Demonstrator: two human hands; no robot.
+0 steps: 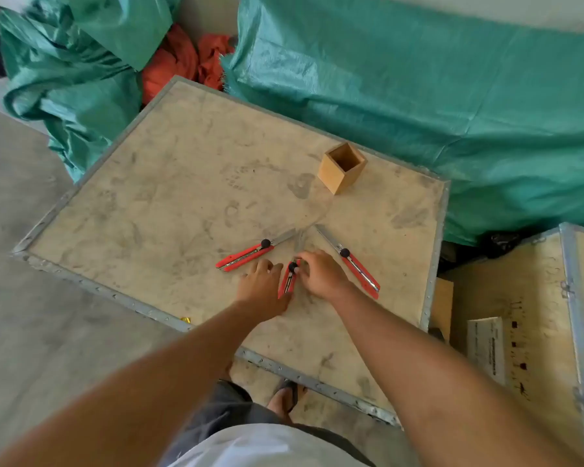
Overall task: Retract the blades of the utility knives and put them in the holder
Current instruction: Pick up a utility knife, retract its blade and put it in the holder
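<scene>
Your left forearm reaches up from the bottom left, and your left hand (262, 284) lies palm down on the wooden crate top (169, 197), fingers loosely spread and resting against the left side of the middle knife (289, 279); it grasps nothing that you can see. To its left lies the left knife (245, 256), red-handled, blade out and pointing up-right. The middle knife lies between your two hands, blade extended toward the far side. Your right hand (321, 276) bends at the wrist, fingers curled down over that knife's black knob, pinching at it, though how firmly cannot be told. Right of that hand lies the right knife (353, 262), blade out and pointing up-left. The three blade tips nearly meet. The wooden holder (341, 168) stands upright farther back, well apart from the knives.
</scene>
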